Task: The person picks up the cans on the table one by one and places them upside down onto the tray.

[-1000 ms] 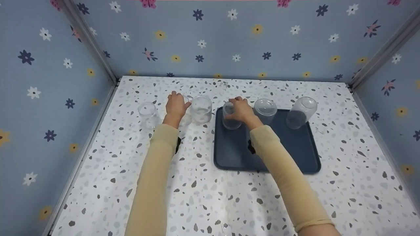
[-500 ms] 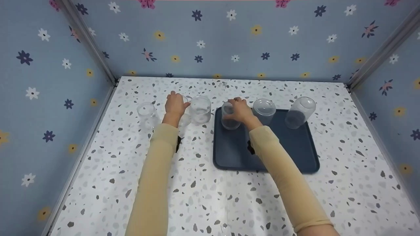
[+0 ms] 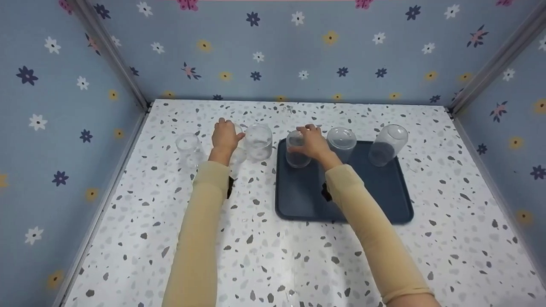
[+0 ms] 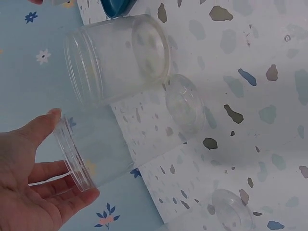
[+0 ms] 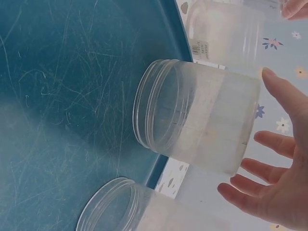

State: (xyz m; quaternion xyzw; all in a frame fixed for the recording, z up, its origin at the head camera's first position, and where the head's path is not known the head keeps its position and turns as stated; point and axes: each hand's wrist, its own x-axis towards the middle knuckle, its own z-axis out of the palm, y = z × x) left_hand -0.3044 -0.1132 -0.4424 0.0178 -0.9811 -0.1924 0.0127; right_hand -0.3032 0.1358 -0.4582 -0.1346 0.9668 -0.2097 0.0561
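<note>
My left hand (image 3: 225,137) grips the ridged rim of a clear plastic jar (image 4: 118,139) that stands mouth up on the table. Its thumb and fingers lie on opposite sides of that rim. On the dark blue tray (image 3: 298,200), an upside-down clear jar (image 5: 207,115) rests on its threaded mouth. My right hand (image 3: 313,143) holds this jar near its upturned base, thumb on one side and fingers on the other. Both hands partly hide their jars in the head view.
Beside the left hand's jar stand a wider clear jar (image 3: 259,143) and another clear jar (image 3: 188,147). Two more upside-down jars, one wide (image 3: 341,140) and one tall (image 3: 388,145), stand on the tray. A flower-patterned wall (image 3: 273,55) borders the speckled table (image 3: 256,256).
Both hands keep their places on the jars. The whole head view has drifted slightly, so everything sits a little further left in it.
</note>
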